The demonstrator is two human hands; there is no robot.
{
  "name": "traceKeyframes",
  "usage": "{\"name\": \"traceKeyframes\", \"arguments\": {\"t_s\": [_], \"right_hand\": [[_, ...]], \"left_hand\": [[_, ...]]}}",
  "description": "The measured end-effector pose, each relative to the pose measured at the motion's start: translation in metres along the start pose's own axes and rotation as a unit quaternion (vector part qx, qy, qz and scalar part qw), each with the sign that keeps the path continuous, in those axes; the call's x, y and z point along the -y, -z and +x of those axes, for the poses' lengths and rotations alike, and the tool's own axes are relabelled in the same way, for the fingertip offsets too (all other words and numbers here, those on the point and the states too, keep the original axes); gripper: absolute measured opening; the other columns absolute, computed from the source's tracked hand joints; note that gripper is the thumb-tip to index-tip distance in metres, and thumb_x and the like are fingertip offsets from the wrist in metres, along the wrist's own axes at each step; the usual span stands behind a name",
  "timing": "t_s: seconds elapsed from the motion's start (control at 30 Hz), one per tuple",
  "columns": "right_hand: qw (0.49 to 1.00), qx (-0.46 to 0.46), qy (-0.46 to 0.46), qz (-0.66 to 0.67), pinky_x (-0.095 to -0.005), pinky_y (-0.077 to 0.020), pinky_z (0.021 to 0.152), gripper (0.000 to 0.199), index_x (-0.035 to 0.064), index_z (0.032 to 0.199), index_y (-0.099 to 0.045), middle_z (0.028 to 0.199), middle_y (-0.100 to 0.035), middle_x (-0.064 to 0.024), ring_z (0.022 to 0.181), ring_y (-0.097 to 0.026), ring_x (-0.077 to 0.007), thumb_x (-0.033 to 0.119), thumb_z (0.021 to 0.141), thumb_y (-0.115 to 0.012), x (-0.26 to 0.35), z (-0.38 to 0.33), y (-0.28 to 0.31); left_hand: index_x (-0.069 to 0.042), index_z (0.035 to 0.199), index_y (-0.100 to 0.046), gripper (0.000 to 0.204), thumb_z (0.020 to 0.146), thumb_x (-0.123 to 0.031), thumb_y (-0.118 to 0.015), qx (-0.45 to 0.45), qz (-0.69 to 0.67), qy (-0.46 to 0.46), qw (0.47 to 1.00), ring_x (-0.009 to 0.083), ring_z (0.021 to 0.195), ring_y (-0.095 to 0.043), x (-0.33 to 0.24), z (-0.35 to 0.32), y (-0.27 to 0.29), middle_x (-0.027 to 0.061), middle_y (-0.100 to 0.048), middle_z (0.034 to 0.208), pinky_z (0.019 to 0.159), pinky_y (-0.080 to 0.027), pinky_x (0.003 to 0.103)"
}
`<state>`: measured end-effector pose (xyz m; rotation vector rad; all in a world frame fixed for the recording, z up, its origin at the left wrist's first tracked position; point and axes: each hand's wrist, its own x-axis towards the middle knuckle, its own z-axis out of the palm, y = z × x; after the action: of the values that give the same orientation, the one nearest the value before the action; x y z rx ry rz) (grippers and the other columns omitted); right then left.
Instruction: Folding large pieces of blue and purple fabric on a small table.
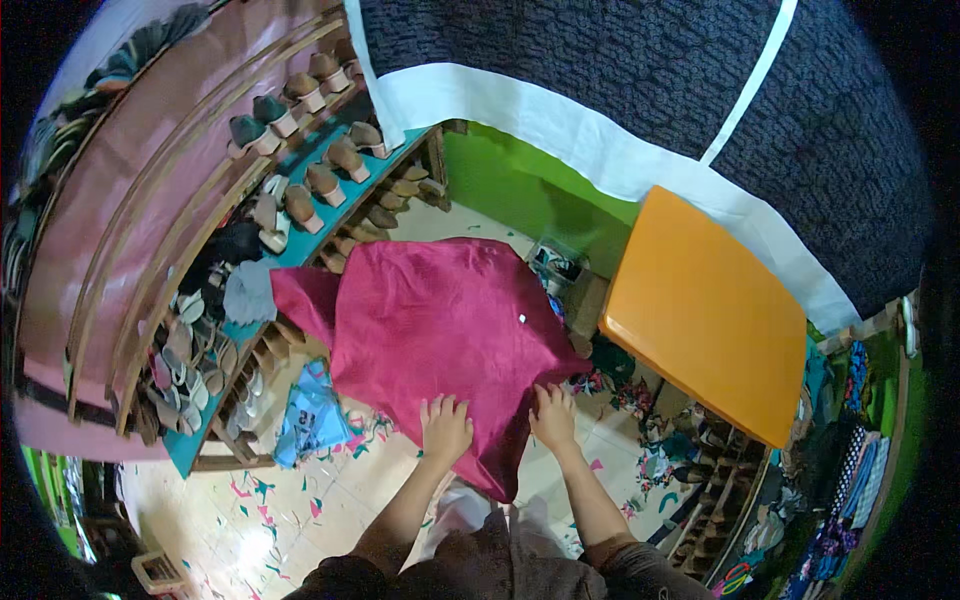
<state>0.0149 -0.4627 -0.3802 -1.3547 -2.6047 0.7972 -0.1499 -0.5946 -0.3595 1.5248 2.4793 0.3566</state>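
A magenta, slightly shiny cloth (430, 320) lies spread in front of me, with one corner pointing back toward my body and another reaching left. My left hand (446, 428) rests palm down near its front left edge, fingers apart. On the front right edge lies my right hand (553, 416), its fingers also stretched out over the fabric. Toward the right part of the cloth sits a small white spot or piece (522, 318), too small to name. Whatever supports the cloth is hidden under it.
Shoe lasts and shoes (322, 185) line a teal shelf (300, 240) on the left. An orange tabletop (705, 310) stands at the right. Green and pink scraps (265, 490) litter the tiled floor, beside a light blue plastic bag (312, 415). Dark patterned curtains (580, 50) hang behind.
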Motion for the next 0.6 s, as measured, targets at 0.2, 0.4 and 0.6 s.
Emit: {"name": "traceKeyframes", "arguments": {"t_s": [0.2,0.4,0.6], "right_hand": [[0.963,-0.12,-0.169,-0.17,-0.0511,-0.019,0.104,0.053,0.0106,0.129,-0.04,0.127,-0.043,-0.0158,0.124,-0.032,-0.0321,0.009,0.077,-0.05,-0.019,0.07,-0.04],[0.961,-0.134,-0.114,-0.212,-0.0476,-0.0273,0.1,0.032,0.0092,0.11,-0.053,0.109,-0.054,-0.0091,0.109,-0.046,-0.0261,0.012,0.078,-0.047,-0.042,0.085,-0.037],[0.959,-0.102,-0.023,-0.262,-0.0453,-0.0298,0.099,0.012,0.0079,0.08,-0.058,0.084,-0.058,-0.0061,0.091,-0.053,-0.0228,0.012,0.075,-0.048,-0.05,0.087,-0.021]], "left_hand": [[-0.013,0.126,-0.043,0.059,0.073,-0.03,-0.062,0.043,0.023,-0.074,0.996,0.0304,0.125,-0.029,0.02,0.069,-0.035,0.0137,-0.036,0.133,0.103,-0.019,0.052],[-0.013,0.129,-0.041,0.067,0.071,-0.037,-0.065,0.073,0.017,-0.123,0.99,0.0309,0.126,-0.027,0.005,0.096,-0.04,0.017,-0.031,0.135,0.103,-0.02,0.051],[-0.013,0.133,-0.034,0.078,0.068,-0.041,-0.067,0.125,0.038,-0.12,0.984,0.0333,0.129,-0.022,-0.005,0.086,-0.042,0.02,-0.021,0.14,0.103,-0.017,0.053]]}}
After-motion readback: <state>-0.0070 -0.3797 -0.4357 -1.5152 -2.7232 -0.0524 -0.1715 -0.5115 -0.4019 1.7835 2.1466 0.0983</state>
